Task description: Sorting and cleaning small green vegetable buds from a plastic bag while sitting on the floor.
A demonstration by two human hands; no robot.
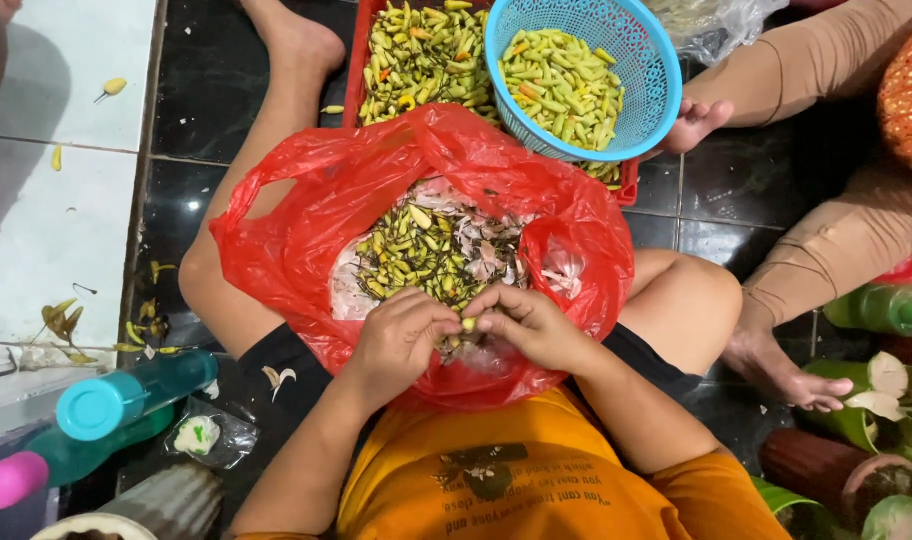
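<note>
Person sits on dark floor (696,200), red bag (306,230) open on lap. Left hand (401,335) and right hand (531,322) meet at the near rim of the bag, both pinched narrow on one small yellow-green chili (468,323) held between the fingertips; looks like the stem is being pulled off, though the fingers hide most of it. Bag holds a heap of stems (426,255), dark green bits mixed with papery pale skins, so plenty of waste is already collected. Far side: red crate (361,60) packed with chilies, and a blue basket (646,95) resting on its right part, about half filled with chilies; can't tell at this size which lot is stemmed. Judging by the full crate, much work is left. Stray stems and a chili lie on the tiles far left. Another person's legs and foot (698,120) sit at right, orange basket (901,100) at the far right edge. Teal bottle (126,392) lies near left; green bottle (886,308) at right beside potted plants.
</note>
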